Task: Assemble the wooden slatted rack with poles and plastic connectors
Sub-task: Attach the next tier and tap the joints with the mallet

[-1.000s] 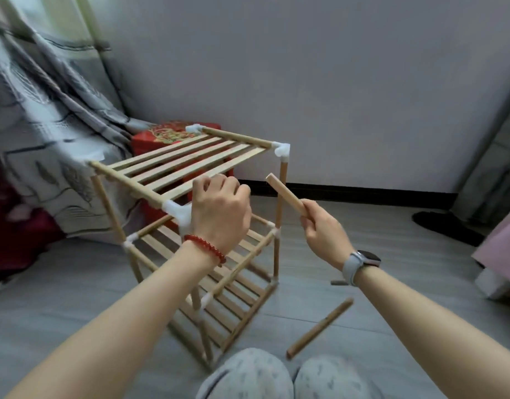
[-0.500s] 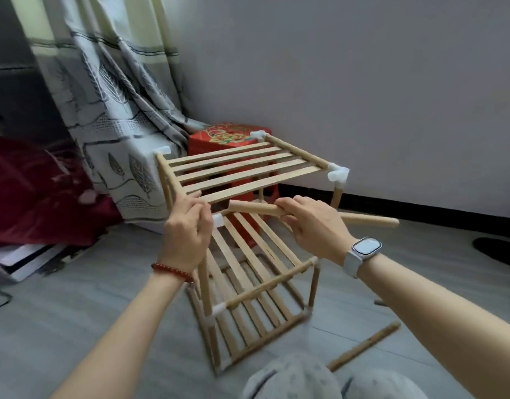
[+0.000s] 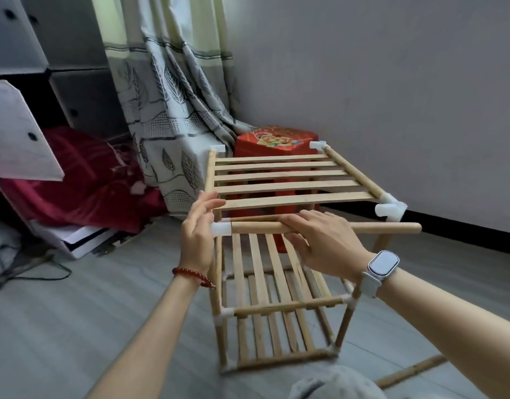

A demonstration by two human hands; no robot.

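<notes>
the rack (image 3: 279, 254) stands on the floor (image 3: 104, 326), and most of it looks built. three slatted tiers are in: a bottom one near the floor, a middle one, and a top shelf (image 3: 285, 182) with white connectors at its corners. uprights join the tiers at the corners that show.

the step in hand is the front rail of the top tier. a pole (image 3: 377, 227) lies across the front, its left end seated in the near-left connector (image 3: 220, 228). its right end sticks out free, just in front of and below the near-right connector (image 3: 390, 210), not yet in that socket as far as i can tell.

the right hand (image 3: 323, 243) lies over the middle of the pole, fingers laid over its top and thumb under it, so it holds the pole. the left hand (image 3: 197, 228) is beside the near-left corner with fingers straight and spread a little; the fingertips reach the end of the front slat, and it grips nothing.

what is left, judging by this: swing or flex the pole's free end into the right connector and press it home. one more pole (image 3: 412, 371) lies loose on the floor at lower right, so at least one further piece probably has a place somewhere. the far side of the rack is partly hidden, so i cannot say whether every joint there is closed.
</notes>
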